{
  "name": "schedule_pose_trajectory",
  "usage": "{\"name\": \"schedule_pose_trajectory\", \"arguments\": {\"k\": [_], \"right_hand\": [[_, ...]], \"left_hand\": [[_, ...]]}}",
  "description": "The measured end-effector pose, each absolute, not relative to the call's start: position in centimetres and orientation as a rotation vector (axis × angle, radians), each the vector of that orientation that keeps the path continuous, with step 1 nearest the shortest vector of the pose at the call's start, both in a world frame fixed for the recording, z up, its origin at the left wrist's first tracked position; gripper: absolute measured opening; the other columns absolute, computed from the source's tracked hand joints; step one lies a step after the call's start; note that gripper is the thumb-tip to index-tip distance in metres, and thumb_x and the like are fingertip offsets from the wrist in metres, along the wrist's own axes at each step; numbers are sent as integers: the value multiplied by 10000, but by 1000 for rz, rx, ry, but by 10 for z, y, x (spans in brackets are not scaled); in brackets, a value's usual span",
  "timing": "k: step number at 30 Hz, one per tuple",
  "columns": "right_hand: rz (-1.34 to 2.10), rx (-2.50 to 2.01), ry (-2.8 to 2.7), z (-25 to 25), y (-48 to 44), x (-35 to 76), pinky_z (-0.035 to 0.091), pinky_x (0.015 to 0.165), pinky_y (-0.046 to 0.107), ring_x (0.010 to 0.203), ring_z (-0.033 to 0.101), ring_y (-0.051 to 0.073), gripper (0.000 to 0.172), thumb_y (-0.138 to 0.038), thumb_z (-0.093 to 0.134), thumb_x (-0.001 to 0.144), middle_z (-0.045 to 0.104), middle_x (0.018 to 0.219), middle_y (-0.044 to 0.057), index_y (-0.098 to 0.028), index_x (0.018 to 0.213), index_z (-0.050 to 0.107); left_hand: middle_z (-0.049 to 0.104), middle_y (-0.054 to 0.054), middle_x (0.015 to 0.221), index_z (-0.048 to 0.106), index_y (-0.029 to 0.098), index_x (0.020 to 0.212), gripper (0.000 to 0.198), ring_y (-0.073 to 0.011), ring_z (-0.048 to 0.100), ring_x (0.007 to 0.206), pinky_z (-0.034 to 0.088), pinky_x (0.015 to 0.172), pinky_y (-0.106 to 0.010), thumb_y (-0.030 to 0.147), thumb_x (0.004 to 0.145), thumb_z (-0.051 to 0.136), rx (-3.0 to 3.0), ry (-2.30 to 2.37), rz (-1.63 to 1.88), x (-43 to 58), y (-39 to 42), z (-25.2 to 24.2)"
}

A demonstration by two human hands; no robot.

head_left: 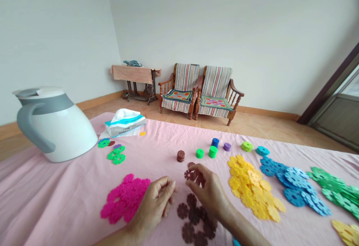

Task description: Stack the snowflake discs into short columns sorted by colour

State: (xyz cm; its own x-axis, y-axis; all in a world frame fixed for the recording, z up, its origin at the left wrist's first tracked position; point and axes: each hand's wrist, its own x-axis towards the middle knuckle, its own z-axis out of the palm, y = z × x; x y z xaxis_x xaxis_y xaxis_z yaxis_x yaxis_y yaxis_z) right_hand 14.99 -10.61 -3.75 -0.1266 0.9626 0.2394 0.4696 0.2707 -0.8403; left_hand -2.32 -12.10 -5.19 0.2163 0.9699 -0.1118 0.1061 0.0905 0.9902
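Two hands, apart from each other, are at work around brown flower-shaped discs.
The right hand (pixel 210 190) arches thumb and fingers, parted, about a loose brown disc (pixel 187 175); whether it grips the disc cannot be told. The left hand (pixel 155 199) curls thumb to fingers, its inside hidden, so any hold cannot be told. A brown pile (pixel 188 233) lies nearer the body, between the forearms, probably for easy reach. Magenta discs (pixel 123 201) sit just left of the left hand, yellow discs (pixel 245 188) right of the right hand, apparently grouped by colour. Beyond the hands, a brown stack (pixel 181 156) and green stack (pixel 212 152) stand upright, perhaps to save room. Far left, a jug (pixel 71 126) stands well apart.
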Motion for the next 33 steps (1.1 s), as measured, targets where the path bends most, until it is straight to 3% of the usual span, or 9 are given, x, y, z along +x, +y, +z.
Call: {"name": "schedule_pose_trajectory", "arguments": {"k": [4, 19, 23, 27, 33], "right_hand": [[457, -1517, -1735, -51, -76, 165, 412, 585, 252, 593, 498, 109, 142, -228, 602, 675, 558, 759, 0, -199, 813, 622], [417, -1652, -1755, -67, -55, 162, 394, 614, 264, 642, 524, 142, 173, -240, 606, 652, 562, 692, 4, -181, 813, 635], [511, -1594, -1772, -58, -63, 167, 405, 588, 250, 618, 519, 124, 205, -227, 580, 686, 562, 723, 6, -169, 877, 624], [761, -1419, -2026, -33, -90, 180, 403, 575, 227, 629, 527, 114, 131, -159, 555, 691, 582, 709, -2, -185, 801, 622], [986, -1347, -2279, -4, -131, 186, 406, 677, 225, 767, 533, 123, 292, -89, 581, 611, 593, 864, -8, -231, 864, 616]], "left_hand": [[507, 36, 556, 518, 146, 757, 447, -23, 352, 327, 201, 303, -129, 593, 758, 504, 1217, 1147, 995, -23, -123, -49], [496, 49, 552, 513, 155, 741, 418, -20, 345, 316, 195, 280, -119, 572, 735, 541, 1092, 1149, 1061, -21, -125, -44], [494, 51, 562, 499, 157, 764, 414, -19, 348, 329, 195, 288, -112, 570, 752, 524, 1094, 1142, 1058, -22, -125, -45], [494, 54, 555, 498, 159, 765, 400, -22, 352, 334, 198, 291, -110, 559, 754, 525, 1091, 1161, 1056, -22, -125, -45], [503, 47, 560, 515, 156, 751, 386, -29, 360, 325, 204, 285, -122, 541, 740, 539, 1095, 1188, 1044, -20, -126, -39]]}}
